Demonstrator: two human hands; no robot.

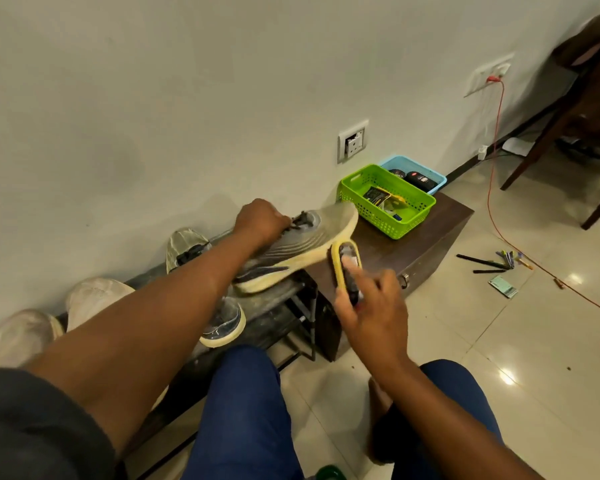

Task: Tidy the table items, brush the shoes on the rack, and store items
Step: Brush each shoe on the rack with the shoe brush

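Head view, looking down past two bare forearms and blue-clad knees. Left hand (262, 220) closed around the laced top of a grey shoe (293, 245), holding it tilted above the rack (274, 306), toe raised toward the wall. Right hand (374, 313) clamped on a yellow brush (345, 263), fingers wrapped over its back, brush tip touching the shoe's pale sole edge near the toe.

Below the shoe, a dark, dusty rack against the wall, with a second grey shoe (222, 323) on a lower tier, another shoe (186, 247) at the back, and two white shoes (94, 299) at its left end. Just right of the rack, a dark wooden box (420, 244) bearing a green basket (387, 199) with small packets inside, and a blue basket (413, 173) touching it behind, holding dark tins.

Glossy pale tile floor to the right, mostly open. Pens (492, 263) and a small card (503, 287) scattered beyond the box. Orange cable (496, 161) running from a wall socket down across the floor. Wooden chair legs (548, 133) at far right, well apart from the hands.
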